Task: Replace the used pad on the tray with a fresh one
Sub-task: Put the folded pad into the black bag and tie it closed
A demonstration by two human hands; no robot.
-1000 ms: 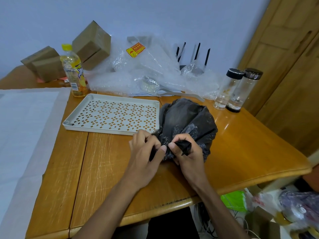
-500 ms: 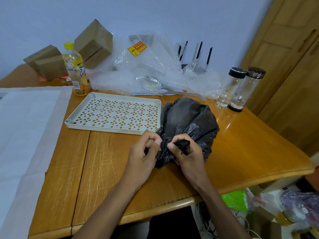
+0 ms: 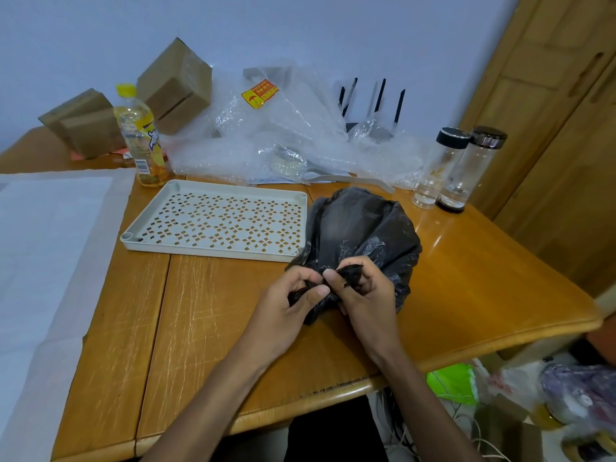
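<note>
A white perforated tray (image 3: 213,253) lies bare on the wooden table (image 3: 483,295), with no pad on it. Right beside its right edge sits a bulging black plastic bag (image 3: 363,228). My left hand (image 3: 286,308) and my right hand (image 3: 363,291) both pinch the bag's gathered near end, fingertips almost touching. What is inside the bag is hidden. A large white sheet (image 3: 43,261) lies flat at the left, over the table's left side.
Behind the tray stand a yellow-capped bottle (image 3: 141,141), cardboard boxes (image 3: 173,85) and a heap of bubble wrap (image 3: 283,138). Two clear glass bottles (image 3: 456,168) stand at the back right. A wooden door is at the right; bags and clutter lie on the floor.
My fingers have shifted on the bag's gathered end, the left hand turning and pinching closer to the right. The bag and tray stay in place.
</note>
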